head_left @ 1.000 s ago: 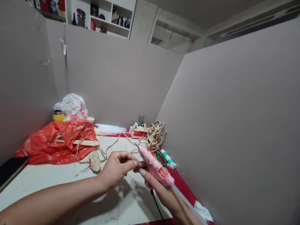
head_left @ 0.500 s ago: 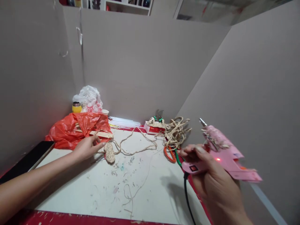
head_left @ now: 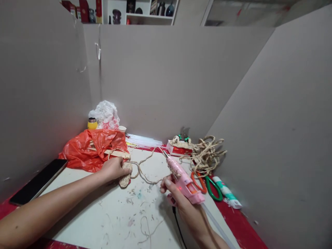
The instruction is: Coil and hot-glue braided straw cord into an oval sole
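Note:
Over the right half of the board, my right hand (head_left: 183, 204) is wrapped round a pink hot glue gun (head_left: 185, 183), its metal nozzle pointing away and to the left. A small red light glows on its side, and a black cord hangs below. At the left, my left hand (head_left: 114, 169) grips a small oval piece of coiled twine (head_left: 125, 178) between thumb and fingers. From this piece a loose length of twine (head_left: 146, 180) loops across the board toward the tangled twine (head_left: 209, 152). My left fingertips are partly hidden.
A red plastic bag (head_left: 83, 152) with wooden sticks lies back left, beside a phone (head_left: 38, 181). Glue sticks (head_left: 144, 141) and a red box (head_left: 178, 148) line the back. Scissors with orange and green handles (head_left: 214, 190) and a white-green tube (head_left: 227, 192) lie right. Grey partitions (head_left: 155, 79) surround the table.
The glue gun has moved left and inward in my right hand, now over the board. My left hand has closed on the coiled twine piece. The view has shifted slightly.

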